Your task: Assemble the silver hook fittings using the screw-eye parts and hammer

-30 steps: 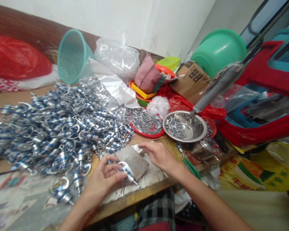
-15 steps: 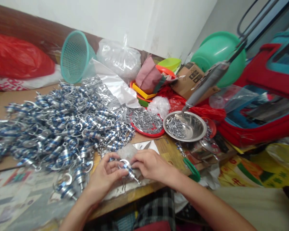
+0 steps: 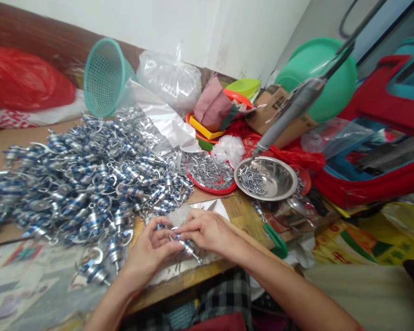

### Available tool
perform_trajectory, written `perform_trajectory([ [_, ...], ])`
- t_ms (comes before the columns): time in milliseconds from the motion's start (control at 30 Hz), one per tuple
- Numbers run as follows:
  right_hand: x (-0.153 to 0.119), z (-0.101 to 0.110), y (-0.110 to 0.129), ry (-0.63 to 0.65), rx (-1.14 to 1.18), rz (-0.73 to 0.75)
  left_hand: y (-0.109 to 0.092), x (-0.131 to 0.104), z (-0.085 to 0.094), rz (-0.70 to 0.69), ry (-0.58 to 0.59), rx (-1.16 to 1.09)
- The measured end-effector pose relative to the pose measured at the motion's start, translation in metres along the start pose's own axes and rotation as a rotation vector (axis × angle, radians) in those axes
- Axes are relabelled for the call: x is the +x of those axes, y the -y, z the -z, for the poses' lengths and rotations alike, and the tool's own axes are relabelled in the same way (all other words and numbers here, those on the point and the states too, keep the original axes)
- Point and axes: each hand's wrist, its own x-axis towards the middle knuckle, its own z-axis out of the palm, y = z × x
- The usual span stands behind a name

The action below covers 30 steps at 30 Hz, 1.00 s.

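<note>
Pinched in my left hand is a small silver-and-blue metal fitting, tilted with its narrow tip pointing down to the right. My right hand closes its fingertips over the fitting's upper, curved end, which they mostly hide; anything small between them cannot be made out. Just left of my hands lie similar loose fittings with curved hooks. A large heap of such fittings spreads over the left of the table.
A red tray of small metal bits and a steel bowl of pins stand beyond my hands. Above the bowl hangs a grey power driver. A green-handled tool lies right, a teal basket behind the heap.
My right fingers have moved left and up over the fitting's curved end, covering it. My left hand holds the fitting in nearly the same place.
</note>
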Motion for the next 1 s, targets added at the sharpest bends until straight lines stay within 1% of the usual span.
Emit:
perform_trajectory([
  [67, 0.002, 0.001, -0.001, -0.012, 0.042, 0.005, 0.0, 0.0, 0.0, -0.001, -0.005, 0.005],
  [100, 0.0, 0.002, -0.003, -0.058, 0.095, 0.005, 0.0, 0.0, 0.0, 0.005, -0.009, 0.007],
  [167, -0.008, 0.006, -0.011, -0.241, 0.182, -0.025, -0.001, -0.001, 0.001, 0.021, -0.014, 0.014],
  [200, -0.016, 0.009, -0.017, -0.343, 0.179, -0.065, -0.001, -0.001, 0.001, 0.026, -0.017, 0.017],
  [233, -0.025, 0.012, -0.025, -0.416, 0.128, -0.123, -0.001, -0.001, 0.001, 0.029, -0.017, 0.019],
  [267, -0.036, 0.016, -0.033, -0.433, 0.038, -0.195, -0.001, -0.001, 0.001, 0.029, -0.013, 0.019],
  [300, -0.048, 0.02, -0.042, -0.396, -0.071, -0.268, -0.001, -0.001, 0.002, 0.027, -0.009, 0.017],
  [367, -0.069, 0.026, -0.058, -0.199, -0.241, -0.383, -0.002, 0.0, 0.002, 0.028, 0.001, 0.015],
  [400, -0.078, 0.028, -0.063, -0.113, -0.283, -0.416, -0.002, 0.0, 0.002, 0.031, 0.007, 0.016],
  [433, -0.084, 0.029, -0.066, -0.066, -0.294, -0.434, -0.002, 0.0, 0.002, 0.033, 0.009, 0.019],
  [467, -0.089, 0.03, -0.066, -0.064, -0.284, -0.438, -0.002, 0.0, 0.002, 0.035, 0.007, 0.024],
  [533, -0.091, 0.032, -0.055, -0.144, -0.235, -0.402, -0.002, 0.0, 0.002, 0.038, 0.003, 0.039],
  [567, -0.091, 0.034, -0.046, -0.193, -0.207, -0.357, -0.002, 0.0, 0.002, 0.037, -0.001, 0.045],
  [633, -0.089, 0.037, -0.024, -0.256, -0.157, -0.207, -0.002, 0.0, 0.001, 0.032, -0.009, 0.051],
  [700, -0.088, 0.038, -0.004, -0.287, -0.129, -0.039, -0.003, 0.0, 0.0, 0.025, -0.019, 0.056],
  [767, -0.088, 0.037, 0.009, -0.299, -0.151, 0.073, -0.005, -0.001, -0.001, 0.025, -0.033, 0.063],
  [833, -0.089, 0.033, 0.013, -0.227, -0.215, 0.081, -0.007, -0.002, -0.001, 0.029, -0.047, 0.061],
  [900, -0.092, 0.029, 0.012, -0.136, -0.275, 0.033, -0.008, -0.003, -0.001, 0.024, -0.054, 0.047],
  [933, -0.094, 0.027, 0.011, -0.129, -0.286, 0.01, -0.007, -0.003, -0.002, 0.018, -0.054, 0.041],
  [1000, -0.098, 0.022, 0.008, -0.179, -0.28, -0.005, -0.006, -0.002, -0.005, 0.009, -0.047, 0.036],
])
